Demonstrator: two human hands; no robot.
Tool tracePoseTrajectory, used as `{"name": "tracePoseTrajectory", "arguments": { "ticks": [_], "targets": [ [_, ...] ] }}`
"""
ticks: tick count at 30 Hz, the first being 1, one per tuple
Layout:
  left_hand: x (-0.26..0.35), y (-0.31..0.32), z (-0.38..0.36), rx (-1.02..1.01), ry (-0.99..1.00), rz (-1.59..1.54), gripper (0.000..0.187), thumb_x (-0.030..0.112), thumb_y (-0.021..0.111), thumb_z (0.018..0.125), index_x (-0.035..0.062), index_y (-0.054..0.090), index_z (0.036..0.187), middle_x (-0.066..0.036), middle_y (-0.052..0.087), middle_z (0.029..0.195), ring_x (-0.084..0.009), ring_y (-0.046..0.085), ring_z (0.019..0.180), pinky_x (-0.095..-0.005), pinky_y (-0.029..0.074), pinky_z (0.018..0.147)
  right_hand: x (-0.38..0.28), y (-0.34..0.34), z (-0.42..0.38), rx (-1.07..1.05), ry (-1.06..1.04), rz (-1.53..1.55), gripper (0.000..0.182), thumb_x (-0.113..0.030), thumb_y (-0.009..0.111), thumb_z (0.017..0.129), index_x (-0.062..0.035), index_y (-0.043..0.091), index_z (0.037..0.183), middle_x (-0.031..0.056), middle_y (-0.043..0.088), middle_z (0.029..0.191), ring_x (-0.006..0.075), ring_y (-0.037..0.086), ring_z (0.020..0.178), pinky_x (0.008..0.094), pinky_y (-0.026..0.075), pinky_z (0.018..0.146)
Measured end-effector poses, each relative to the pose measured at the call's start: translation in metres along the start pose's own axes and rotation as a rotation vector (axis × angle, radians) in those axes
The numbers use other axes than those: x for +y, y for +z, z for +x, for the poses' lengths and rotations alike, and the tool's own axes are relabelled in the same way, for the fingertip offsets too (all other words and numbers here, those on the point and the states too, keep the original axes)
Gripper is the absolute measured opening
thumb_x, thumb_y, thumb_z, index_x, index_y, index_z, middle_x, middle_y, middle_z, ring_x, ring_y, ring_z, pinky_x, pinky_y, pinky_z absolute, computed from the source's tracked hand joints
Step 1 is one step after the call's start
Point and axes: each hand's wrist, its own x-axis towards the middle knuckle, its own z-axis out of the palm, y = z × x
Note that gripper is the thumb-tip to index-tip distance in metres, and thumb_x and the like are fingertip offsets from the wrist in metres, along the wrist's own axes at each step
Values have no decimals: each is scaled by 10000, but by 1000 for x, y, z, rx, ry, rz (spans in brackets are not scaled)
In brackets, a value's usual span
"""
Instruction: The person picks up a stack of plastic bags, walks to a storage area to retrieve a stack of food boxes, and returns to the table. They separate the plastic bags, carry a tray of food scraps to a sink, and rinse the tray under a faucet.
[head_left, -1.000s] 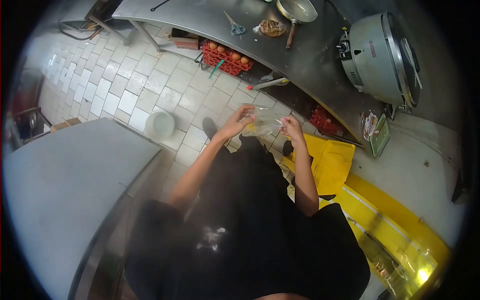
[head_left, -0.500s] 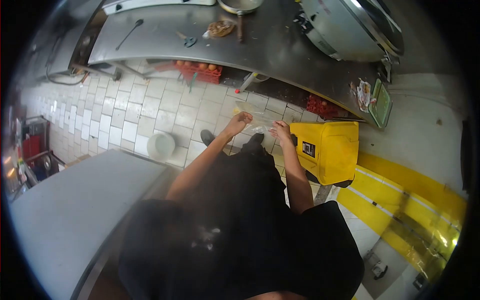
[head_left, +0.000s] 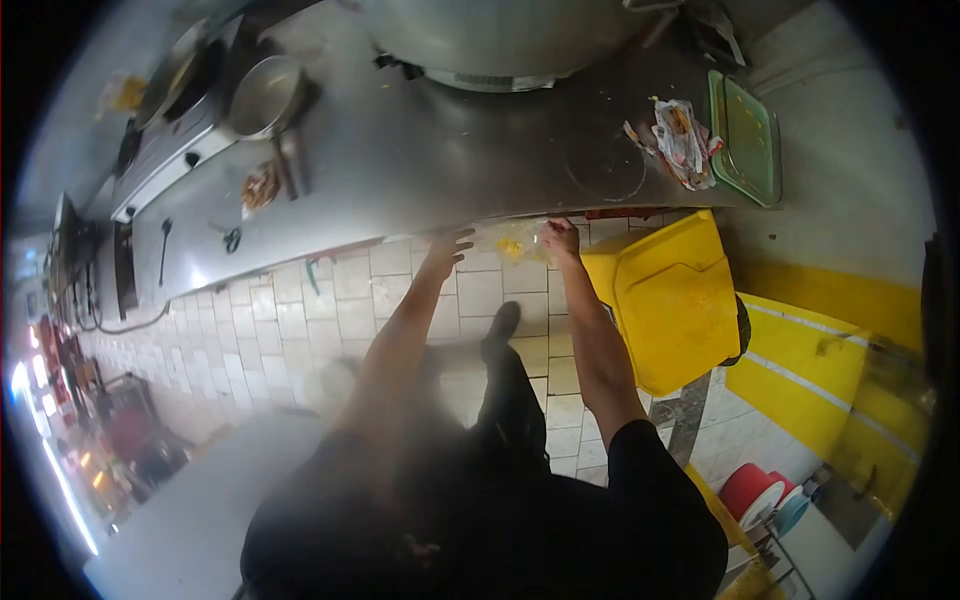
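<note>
My right hand (head_left: 560, 238) pinches the edge of a clear plastic bag (head_left: 512, 244) with yellow bits inside. The bag hangs just off the front edge of the steel counter (head_left: 420, 170). On the bag's other side, my left hand (head_left: 448, 252) is apart from it, with fingers stretched out and nothing in them. What the yellow bits are cannot be made out.
A yellow bin (head_left: 665, 300) stands by my right arm. On the counter are a large metal pot (head_left: 500, 40), crumpled wrappers (head_left: 684, 145), a green tray (head_left: 745, 135), a pan (head_left: 268, 95), scissors (head_left: 232, 239) and a ladle (head_left: 164, 250). A brown bundle (head_left: 260, 187) lies near the pan.
My view has turned right and come closer to the counter. My left hand has moved off the bag and opened, while my right hand keeps hold of it. My feet have shifted.
</note>
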Motion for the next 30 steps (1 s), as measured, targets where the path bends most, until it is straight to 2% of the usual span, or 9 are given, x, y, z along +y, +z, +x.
{"name": "tracePoseTrajectory", "arguments": {
  "ticks": [1,3,5,7,8,13,20,23,30],
  "targets": [
    [-11,-7,26,-11,-9,16,355,251,385,961,141,398,1298,-30,577,1266,-231,563,1076,-417,388,847,3,-9,21,15,6,13,108,-131,641,856,-63,599,928,29,632,838,130,622,694,271,536,614],
    [-76,-46,105,-139,505,524,370,262,393,973,125,384,1316,-58,480,1378,-240,504,1186,-444,380,922,21,-27,61,124,-141,-61,148,-158,667,825,-30,611,875,4,612,802,95,557,705,249,462,593],
    [-50,-25,93,-283,412,677,417,249,424,970,117,350,1359,-69,372,1450,-253,421,1275,-469,367,995,6,-37,51,111,-120,152,143,-152,648,855,-23,591,878,8,611,821,101,525,721,245,444,624],
    [-48,-12,98,-47,578,1238,468,197,454,958,113,309,1395,-85,366,1447,-261,367,1312,-461,350,1047,-3,-49,43,32,-115,197,206,-138,600,893,-86,578,1092,13,627,952,134,594,834,282,505,709],
    [-30,18,73,-178,442,335,474,256,429,973,121,299,1409,-96,373,1439,-278,363,1314,-467,342,1059,-10,-50,32,52,-120,202,206,-138,600,893,-86,578,1092,13,627,952,134,594,834,282,505,709],
    [-63,27,55,-201,171,-395,472,362,421,966,121,386,1370,-105,433,1403,-275,464,1239,-486,398,957,7,-68,-36,228,-227,231,288,-195,583,907,-78,552,1169,45,622,1055,179,631,877,286,518,700],
    [-147,-18,-93,-62,-277,359,346,300,465,946,164,503,1262,-64,600,1193,-216,606,1032,-381,489,800,-98,-212,-67,723,-459,574,238,-270,512,947,-39,533,891,43,542,686,130,521,521,247,418,458],
    [-196,-77,-140,-90,-524,532,283,392,576,885,145,575,1024,-13,639,884,-118,599,689,-265,438,541,-174,-298,-29,895,-433,535,129,-148,520,887,-44,518,964,82,573,818,165,572,568,259,425,460],
    [-162,-68,-242,167,-502,522,346,408,542,912,125,563,1109,-55,677,966,-152,657,798,-321,481,637,-246,-383,1,718,-61,373,343,-224,478,964,-44,498,1255,106,588,1097,171,616,730,278,479,554]
  ]
}}
